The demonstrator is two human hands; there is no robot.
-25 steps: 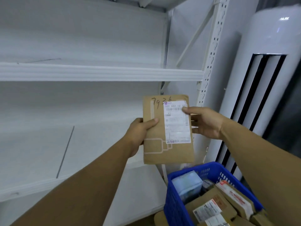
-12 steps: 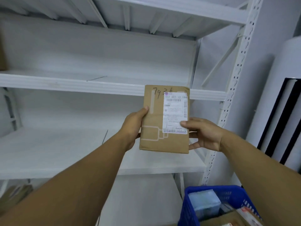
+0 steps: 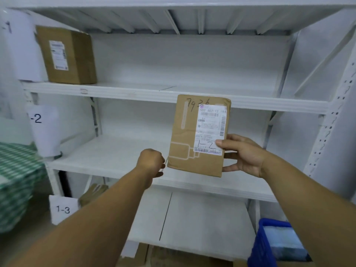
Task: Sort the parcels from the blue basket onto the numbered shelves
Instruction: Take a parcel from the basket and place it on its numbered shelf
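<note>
Right hand [image 3: 244,155] gripped the flat brown paper parcel [image 3: 192,135] at its 4 o'clock edge, thumb on the white shipping label [image 3: 211,128] just beside a handwritten "1-2". Parcel was held upright, face to the camera, likely so that the mark could be read against the shelf signs. Left hand [image 3: 151,160] hung at the parcel's 8 o'clock corner, fingers curled, back to the camera. Could not tell whether it held anything or touched the parcel. Parcel was in the air in front of the white metal middle shelf [image 3: 107,157], not yet set down; that shelf's paper sign reading "-2" [image 3: 43,124] sat at 9 o'clock, so it looked the right level. Count: one parcel in hand; one brown cardboard box [image 3: 67,54] on the shelf above, at 10 o'clock; one small brown parcel [image 3: 92,191] on the level below; three paper signs; one blue plastic basket [image 3: 258,247] at 5 o'clock, only a corner in view.
</note>
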